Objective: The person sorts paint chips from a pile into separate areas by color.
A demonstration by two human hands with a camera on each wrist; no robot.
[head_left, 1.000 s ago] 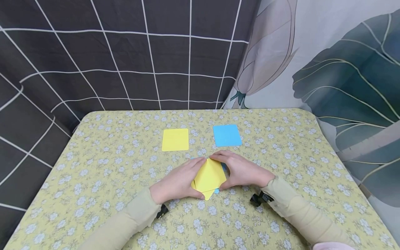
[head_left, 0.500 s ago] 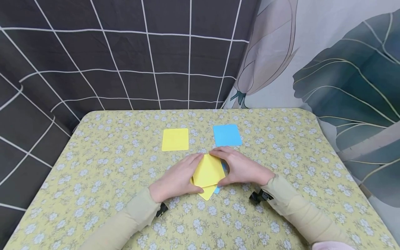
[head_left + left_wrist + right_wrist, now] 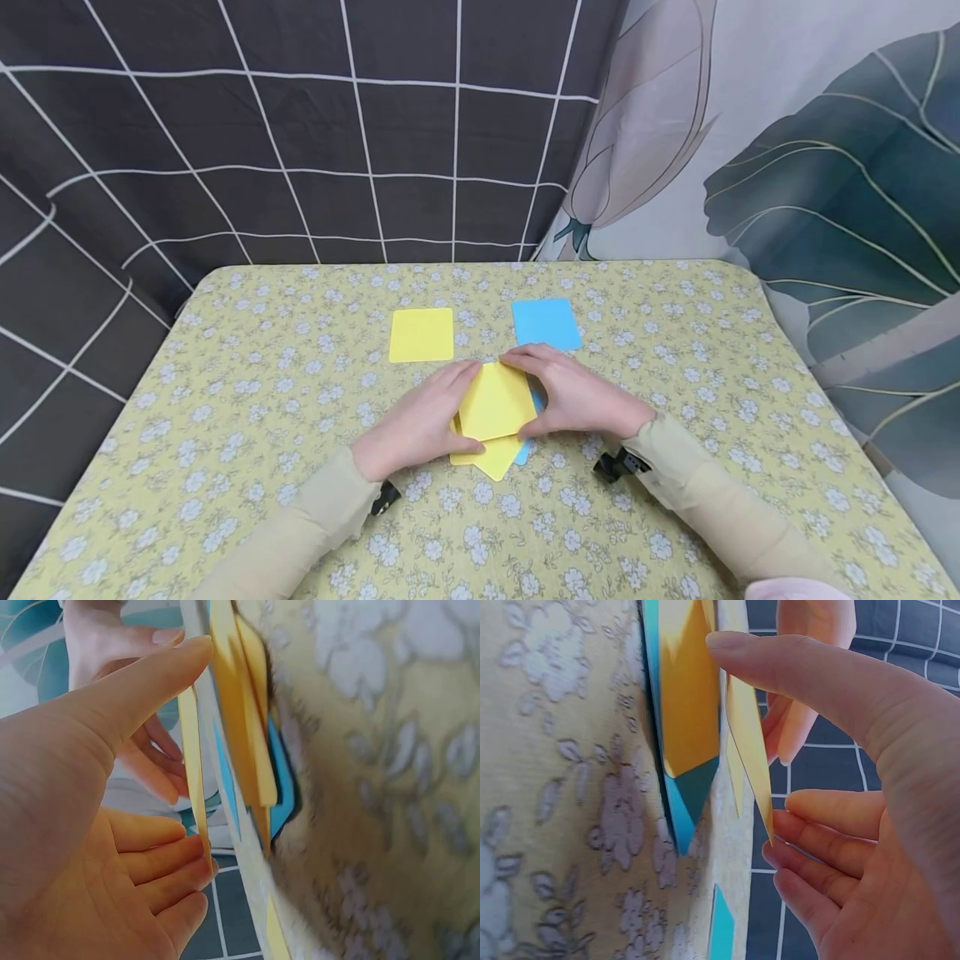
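Note:
My left hand [image 3: 412, 421] and right hand [image 3: 577, 396] hold one square yellow card [image 3: 497, 402] between them, thumbs at its near edge and fingertips at its far side. Both wrist views show this card raised apart from a loose pile beneath. Yellow cards [image 3: 495, 460] and blue cards [image 3: 524, 453] lie fanned at different angles in that pile, mostly covered by the held card in the head view. From the right wrist, a blue corner [image 3: 681, 814] sticks out under a yellow card [image 3: 690, 697]. The left wrist view also has a blue card [image 3: 282, 787] at the bottom.
Beyond the hands, a single yellow square [image 3: 421, 335] lies flat at left and a blue square [image 3: 547, 322] at right. A flowered yellow cloth [image 3: 247, 433] covers the table. A dark gridded curtain [image 3: 300, 125] hangs behind, with a leaf-patterned curtain [image 3: 825, 208] on the right.
Both hands have moved the held yellow card slightly away from the body and to the left. More of the pile's near side now shows. The two far squares have stayed put.

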